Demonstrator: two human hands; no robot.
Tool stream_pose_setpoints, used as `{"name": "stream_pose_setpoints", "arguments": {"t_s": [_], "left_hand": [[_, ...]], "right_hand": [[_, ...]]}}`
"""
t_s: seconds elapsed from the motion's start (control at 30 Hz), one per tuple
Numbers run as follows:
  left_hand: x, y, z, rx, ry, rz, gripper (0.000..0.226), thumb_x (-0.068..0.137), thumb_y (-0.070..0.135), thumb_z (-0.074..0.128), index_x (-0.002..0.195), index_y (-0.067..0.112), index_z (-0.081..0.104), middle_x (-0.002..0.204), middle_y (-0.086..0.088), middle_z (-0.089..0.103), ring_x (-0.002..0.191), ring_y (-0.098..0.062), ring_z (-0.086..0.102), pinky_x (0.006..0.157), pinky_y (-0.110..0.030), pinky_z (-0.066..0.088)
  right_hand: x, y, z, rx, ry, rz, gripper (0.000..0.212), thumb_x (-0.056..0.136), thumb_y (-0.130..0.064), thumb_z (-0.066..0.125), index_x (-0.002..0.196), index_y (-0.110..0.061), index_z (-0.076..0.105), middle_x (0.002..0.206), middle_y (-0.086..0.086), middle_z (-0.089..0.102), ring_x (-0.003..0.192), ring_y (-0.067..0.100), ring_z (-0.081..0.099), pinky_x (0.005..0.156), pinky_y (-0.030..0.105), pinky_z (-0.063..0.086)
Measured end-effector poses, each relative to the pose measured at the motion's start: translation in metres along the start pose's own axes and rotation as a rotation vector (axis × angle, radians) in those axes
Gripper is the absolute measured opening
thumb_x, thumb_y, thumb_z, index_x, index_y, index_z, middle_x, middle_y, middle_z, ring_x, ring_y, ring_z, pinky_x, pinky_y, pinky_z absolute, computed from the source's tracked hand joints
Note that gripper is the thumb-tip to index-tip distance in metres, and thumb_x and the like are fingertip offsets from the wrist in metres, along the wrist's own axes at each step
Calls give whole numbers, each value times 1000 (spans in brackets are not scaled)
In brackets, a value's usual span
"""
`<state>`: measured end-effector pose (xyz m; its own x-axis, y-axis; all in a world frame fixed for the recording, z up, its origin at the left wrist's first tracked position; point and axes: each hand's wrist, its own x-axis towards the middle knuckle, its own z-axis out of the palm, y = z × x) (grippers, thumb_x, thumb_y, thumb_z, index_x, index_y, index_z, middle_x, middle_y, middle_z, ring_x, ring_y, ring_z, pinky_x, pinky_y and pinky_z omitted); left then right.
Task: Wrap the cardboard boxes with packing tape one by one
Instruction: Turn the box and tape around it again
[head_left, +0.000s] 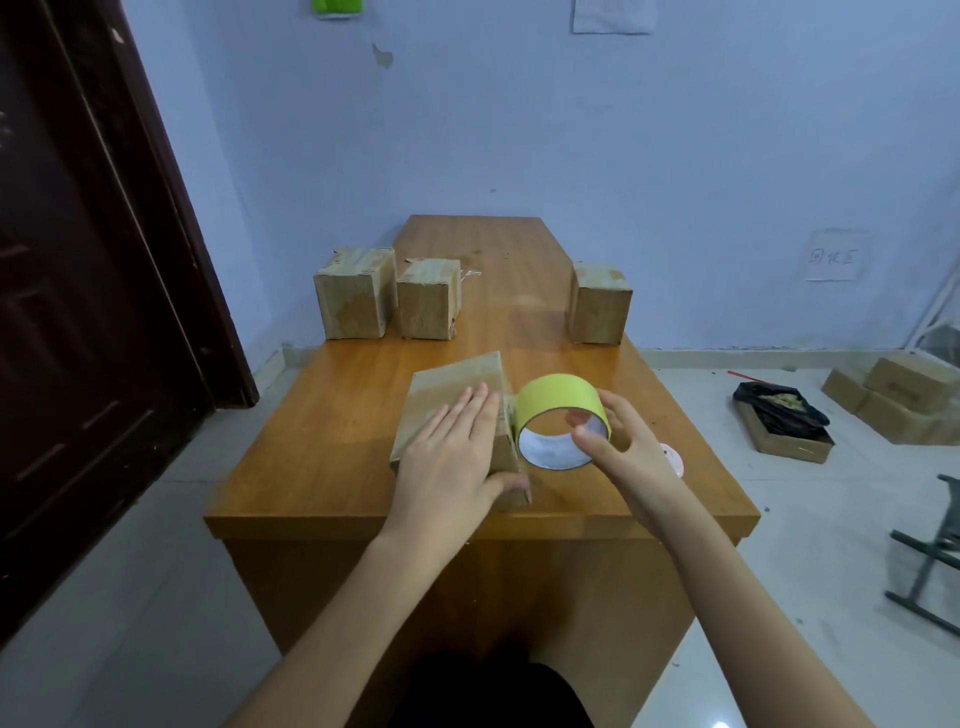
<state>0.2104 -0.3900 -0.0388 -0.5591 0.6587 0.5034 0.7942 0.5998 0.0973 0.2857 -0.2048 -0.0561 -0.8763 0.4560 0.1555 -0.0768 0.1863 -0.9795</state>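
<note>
While pinned: left hand (453, 451) lies flat-fingered on the near box (457, 387), light, stiff cardboard.
Tape roll (561, 418): right hand (618, 441) grips its rim; rigid, sticky.

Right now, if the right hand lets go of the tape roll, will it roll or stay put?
The tape roll stands on its round edge, so it would probably roll. A strip seems stuck to the box beside it, which may check that. The right hand grips its rim; it looks light and stiff.
</note>
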Motion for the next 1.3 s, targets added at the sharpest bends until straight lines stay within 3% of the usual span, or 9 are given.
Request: {"name": "stream_pose_setpoints", "arguments": {"t_s": [0.13, 0.3, 0.47, 0.67, 0.87, 0.93, 1.0, 1.1, 1.3], "left_hand": [[4, 8, 4, -40, 4, -2, 88, 84, 62, 46, 150, 21, 7, 157, 5, 4, 143, -8, 2, 108, -21, -3], [5, 11, 7, -130, 44, -60, 88, 82, 62, 49, 150, 21, 11, 157, 6, 9, 143, -7, 5, 107, -20, -1], [5, 6, 8, -185, 60, -123, 85, 81, 57, 55, 149, 23, 16, 156, 8, 14, 142, -7, 8, 109, -21, 3], [6, 5, 8, -336, 75, -216, 82, 80, 53, 59, 148, 26, 21, 155, 12, 18, 141, -8, 17, 111, -28, 18], [5, -13, -16, -564, 33, -225, 92, 77, 45, 70, 147, 40, 9, 150, 14, 23, 132, -5, 28, 99, -28, 34], [7, -16, -23, -424, 2, -188, 81, 83, 49, 62, 147, 37, 15, 152, 10, 20, 138, -9, 21, 105, -31, 29], [10, -18, -30, -119, 37, -135, 68, 87, 57, 49, 145, 27, 30, 156, 4, 16, 144, -14, 4, 114, -38, 6], [12, -17, -36, 159, 88, -58, 69, 90, 62, 32, 144, 19, 33, 157, -1, 11, 145, -18, -4, 115, -40, -8], [4, -16, -16, -30, -59, -54, 68, 95, 54, 19, 149, 12, 18, 156, -5, 17, 144, -13, 9, 117, -28, 3]], "right_hand": [[-5, 9, 19, 97, 78, 146, 75, 65, -51, 81, 127, -21, 52, 120, -3, 64, 113, 18, 60, 97, 39, 49], [-4, 6, 35, 309, -45, 307, 26, 89, -33, 64, 110, -17, 65, 101, 6, 74, 86, 19, 71, 66, 31, 56], [2, 1, 39, 383, -41, 229, 12, 97, -12, 52, 102, -7, 62, 71, 0, 71, 59, 11, 67, 49, 24, 52], [1, 4, 36, 521, 92, 290, 23, 94, 1, 47, 117, -2, 50, 98, 20, 62, 62, 20, 70, 48, 32, 55], [8, -20, 37, 269, 10, 180, 16, 95, -1, 45, 105, -13, 48, 101, 19, 60, 66, 23, 72, 51, 34, 57], [12, -35, 37, 173, -33, 158, 14, 96, -3, 44, 103, -15, 47, 104, 18, 57, 67, 22, 71, 52, 35, 57], [16, -49, 38, 54, -68, 121, 12, 98, -6, 41, 100, -18, 45, 106, 17, 56, 69, 23, 70, 53, 35, 57], [23, -69, 38, -185, -104, 78, 12, 98, -10, 37, 96, -21, 41, 102, 10, 54, 64, 22, 69, 49, 33, 56], [32, -78, 40, -535, -112, 77, 5, 97, -21, 43, 101, -18, 41, 90, 2, 57, 56, 16, 68, 45, 26, 53]]}}
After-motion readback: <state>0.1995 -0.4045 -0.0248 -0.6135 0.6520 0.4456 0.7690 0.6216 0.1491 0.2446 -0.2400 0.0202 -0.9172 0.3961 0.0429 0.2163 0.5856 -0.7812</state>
